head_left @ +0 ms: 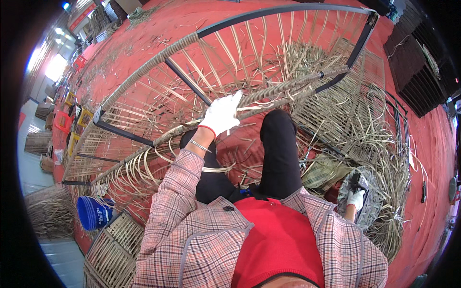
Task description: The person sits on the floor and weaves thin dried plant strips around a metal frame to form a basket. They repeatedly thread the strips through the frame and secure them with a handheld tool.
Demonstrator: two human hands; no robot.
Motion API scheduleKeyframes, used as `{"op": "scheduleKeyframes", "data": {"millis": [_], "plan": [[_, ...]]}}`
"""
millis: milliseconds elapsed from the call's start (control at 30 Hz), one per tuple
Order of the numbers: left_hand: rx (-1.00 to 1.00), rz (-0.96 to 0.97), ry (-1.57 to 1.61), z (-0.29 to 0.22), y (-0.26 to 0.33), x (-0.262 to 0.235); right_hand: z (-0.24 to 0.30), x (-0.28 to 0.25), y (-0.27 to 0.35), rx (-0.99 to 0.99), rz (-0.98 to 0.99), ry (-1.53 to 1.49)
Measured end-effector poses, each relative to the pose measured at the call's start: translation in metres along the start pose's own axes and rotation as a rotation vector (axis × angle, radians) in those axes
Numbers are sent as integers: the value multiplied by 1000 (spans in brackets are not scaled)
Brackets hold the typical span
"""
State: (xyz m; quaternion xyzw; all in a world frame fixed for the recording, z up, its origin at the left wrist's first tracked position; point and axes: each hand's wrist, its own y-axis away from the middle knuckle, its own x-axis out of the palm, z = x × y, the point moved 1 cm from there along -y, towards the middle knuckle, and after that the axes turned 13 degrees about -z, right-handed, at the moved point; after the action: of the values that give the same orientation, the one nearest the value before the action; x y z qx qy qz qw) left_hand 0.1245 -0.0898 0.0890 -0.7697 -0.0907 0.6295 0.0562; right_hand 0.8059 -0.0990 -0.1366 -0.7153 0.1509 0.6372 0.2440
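Observation:
A long dark metal frame (pixel 283 9), partly wrapped with tan strips, lies slanted across my knees. My left hand (pixel 223 114), in a white glove, is closed over its wrapped middle rail (pixel 283 90). Light strips (pixel 235 43) run between the rails, and several loose ends curl from the lower left side. Low on my right, my right hand (pixel 355 199), also gloved, is closed around a black hand tool (pixel 357 183); its exact kind is not clear. Under that tool is a round, silvery-grey, crinkled surface (pixel 370 204), partly hidden by my hand and sleeve.
Heaps of cut strips (pixel 336 110) cover the red floor (pixel 434 153) ahead and to the right. A blue bucket (pixel 91 213) and a woven panel (pixel 115 249) are at the left. Dark stacked panels (pixel 415 67) stand at the far right.

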Motion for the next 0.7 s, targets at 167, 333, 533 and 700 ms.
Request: {"op": "scheduleKeyframes", "data": {"millis": [167, 333, 533, 700], "plan": [[133, -226, 480, 15, 20, -18, 28, -16, -13, -38, 143, 110], [30, -179, 618, 9, 64, -19, 109, -116, -30, -239, 14, -132], [245, -113, 255, -34, 85, -38, 313, -253, 44, -843, -194, -1339], [167, -735, 290, -31, 72, -82, 454, -336, 151, -1458, 115, -1599]]}}
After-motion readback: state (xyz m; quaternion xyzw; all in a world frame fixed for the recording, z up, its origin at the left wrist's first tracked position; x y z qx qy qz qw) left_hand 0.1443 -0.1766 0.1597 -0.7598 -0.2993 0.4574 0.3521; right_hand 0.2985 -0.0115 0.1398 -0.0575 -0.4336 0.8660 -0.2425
